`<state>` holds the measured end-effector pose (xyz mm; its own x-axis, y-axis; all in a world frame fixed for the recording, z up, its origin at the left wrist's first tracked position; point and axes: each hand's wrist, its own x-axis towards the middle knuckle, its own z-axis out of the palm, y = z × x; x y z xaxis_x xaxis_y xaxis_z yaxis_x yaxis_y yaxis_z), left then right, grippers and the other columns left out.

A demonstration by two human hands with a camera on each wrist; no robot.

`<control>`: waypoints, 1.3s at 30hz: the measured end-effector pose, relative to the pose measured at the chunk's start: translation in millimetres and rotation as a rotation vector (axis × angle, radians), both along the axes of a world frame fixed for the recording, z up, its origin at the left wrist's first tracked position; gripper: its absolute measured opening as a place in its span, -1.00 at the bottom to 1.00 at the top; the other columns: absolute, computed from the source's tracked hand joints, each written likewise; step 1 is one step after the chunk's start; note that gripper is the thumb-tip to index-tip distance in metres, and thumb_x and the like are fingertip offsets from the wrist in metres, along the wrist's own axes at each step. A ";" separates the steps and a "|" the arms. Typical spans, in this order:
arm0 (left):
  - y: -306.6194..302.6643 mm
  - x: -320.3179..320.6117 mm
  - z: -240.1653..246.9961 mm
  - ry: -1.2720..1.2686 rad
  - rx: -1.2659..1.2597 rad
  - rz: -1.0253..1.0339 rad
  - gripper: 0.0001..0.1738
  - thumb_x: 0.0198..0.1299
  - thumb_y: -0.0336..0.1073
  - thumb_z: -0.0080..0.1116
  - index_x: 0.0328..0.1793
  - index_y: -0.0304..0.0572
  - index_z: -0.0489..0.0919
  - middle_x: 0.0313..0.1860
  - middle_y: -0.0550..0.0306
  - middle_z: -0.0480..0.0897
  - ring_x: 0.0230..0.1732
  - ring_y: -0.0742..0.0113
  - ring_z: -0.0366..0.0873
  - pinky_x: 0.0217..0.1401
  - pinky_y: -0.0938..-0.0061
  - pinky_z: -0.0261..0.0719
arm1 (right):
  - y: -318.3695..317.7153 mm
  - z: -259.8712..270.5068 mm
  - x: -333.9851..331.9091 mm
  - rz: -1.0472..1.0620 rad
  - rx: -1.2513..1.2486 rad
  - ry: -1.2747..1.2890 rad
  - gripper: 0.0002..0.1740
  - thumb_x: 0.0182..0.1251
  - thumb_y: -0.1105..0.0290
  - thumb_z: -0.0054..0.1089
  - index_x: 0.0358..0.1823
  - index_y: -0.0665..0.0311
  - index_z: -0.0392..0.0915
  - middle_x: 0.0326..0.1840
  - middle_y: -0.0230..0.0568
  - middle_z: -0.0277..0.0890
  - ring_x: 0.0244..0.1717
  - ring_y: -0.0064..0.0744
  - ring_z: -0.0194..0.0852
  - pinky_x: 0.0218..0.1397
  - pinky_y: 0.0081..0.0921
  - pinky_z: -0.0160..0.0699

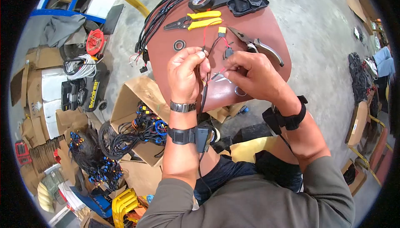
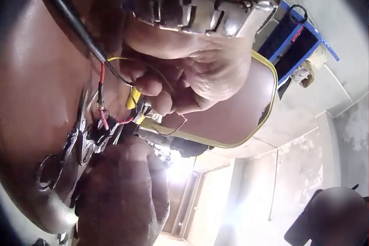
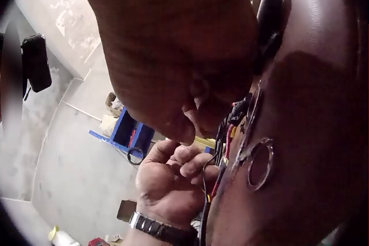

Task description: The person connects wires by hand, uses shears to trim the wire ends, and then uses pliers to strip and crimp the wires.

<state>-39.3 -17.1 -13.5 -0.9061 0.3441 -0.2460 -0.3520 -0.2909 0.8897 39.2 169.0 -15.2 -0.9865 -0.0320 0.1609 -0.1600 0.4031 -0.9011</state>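
Note:
In the head view, my left hand (image 1: pixel 186 71) pinches a thin wire between thumb and forefinger, with a red wire (image 1: pixel 204 36) rising above the fingertips. A black cable (image 1: pixel 204 96) runs down beside this hand and splits into red, black and yellow wires (image 2: pixel 102 87). My right hand (image 1: pixel 258 76) is beside them, fingers curled and thumb near the fingertips; I cannot tell whether it pinches a wire. Just past its fingertips is a yellow connector (image 1: pixel 222 31) on red and black leads, with a small black part (image 1: pixel 228 53). Scissors (image 3: pixel 260 165) lie under the wires.
On the brown tabletop (image 1: pixel 266 23) are yellow-handled wire strippers (image 1: pixel 204 14), pliers (image 1: pixel 268 51), a metal ring (image 1: pixel 179 45), a roll of black tape (image 1: pixel 201 1) and a black case (image 1: pixel 248 4). Black cables (image 1: pixel 156 11) line its left edge. A cardboard box (image 1: pixel 146 88) of wiring stands below left.

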 end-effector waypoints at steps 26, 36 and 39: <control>-9.2 -10.5 -11.7 -0.006 0.232 0.120 -0.90 0.34 -0.42 0.17 -0.11 -0.27 0.63 -0.47 0.07 0.63 -0.54 0.35 0.51 -0.48 0.54 0.47 | 21.7 15.3 4.6 -0.169 0.413 0.109 -0.77 0.11 0.37 0.34 -0.20 0.22 0.59 -0.23 -0.14 0.56 -0.23 0.05 0.61 -0.22 -0.14 0.59; -9.7 -12.2 -15.4 -0.013 0.182 0.135 -0.92 0.34 -0.41 0.22 -0.10 -0.23 0.63 -0.43 0.06 0.65 -0.53 0.36 0.52 -0.46 0.54 0.49 | 42.9 17.3 1.2 -0.261 0.476 0.056 -0.75 0.15 0.35 0.33 -0.15 0.24 0.59 -0.15 -0.06 0.55 -0.05 0.06 0.55 0.01 -0.11 0.55; -11.1 -11.6 -13.5 -0.029 0.195 0.117 -0.93 0.34 -0.39 0.23 -0.12 -0.20 0.63 -0.43 0.08 0.65 -0.52 0.36 0.52 -0.46 0.54 0.48 | 51.1 16.7 1.0 -0.283 0.589 0.088 -0.71 0.11 0.36 0.36 -0.11 0.22 0.60 -0.11 -0.10 0.55 0.02 0.03 0.52 0.06 -0.13 0.54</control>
<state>-50.9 -28.2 -27.0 -0.9363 0.2802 -0.2118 -0.3302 -0.4967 0.8027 40.1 220.2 1.6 -0.9536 0.1199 0.2761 -0.0381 0.8619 -0.5057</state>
